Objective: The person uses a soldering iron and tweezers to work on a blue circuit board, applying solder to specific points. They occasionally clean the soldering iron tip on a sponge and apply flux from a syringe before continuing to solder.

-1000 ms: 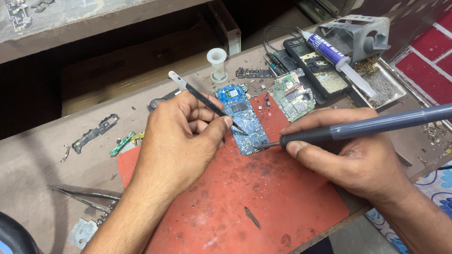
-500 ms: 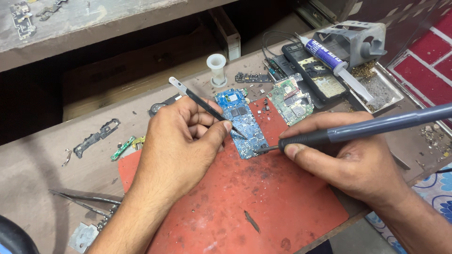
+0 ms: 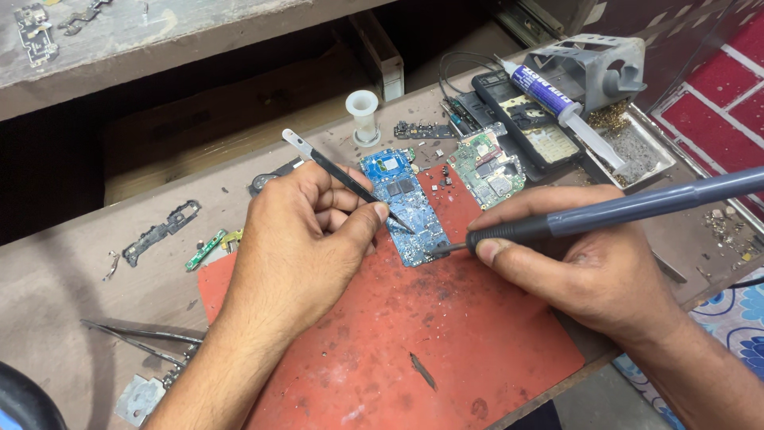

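my left hand (image 3: 298, 239) pinched the tweezers (image 3: 342, 177) onto the blue circuit board (image 3: 407, 205) lying on the red mat (image 3: 446, 350). my right hand (image 3: 585, 267) gripped the soldering iron (image 3: 605, 215), tip at the board's lower edge; light, steady contact seemed wisest.

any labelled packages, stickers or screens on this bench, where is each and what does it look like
Labelled syringe tube: lies slanted at the bench's far right, across the dark phone frame and metal tray; clear barrel, blue-purple label with white print, white plunger end.
Silver shield: small bright rectangle at the far end of the blue circuit board; any marking is too small to tell.
No lit screen or sign in view.
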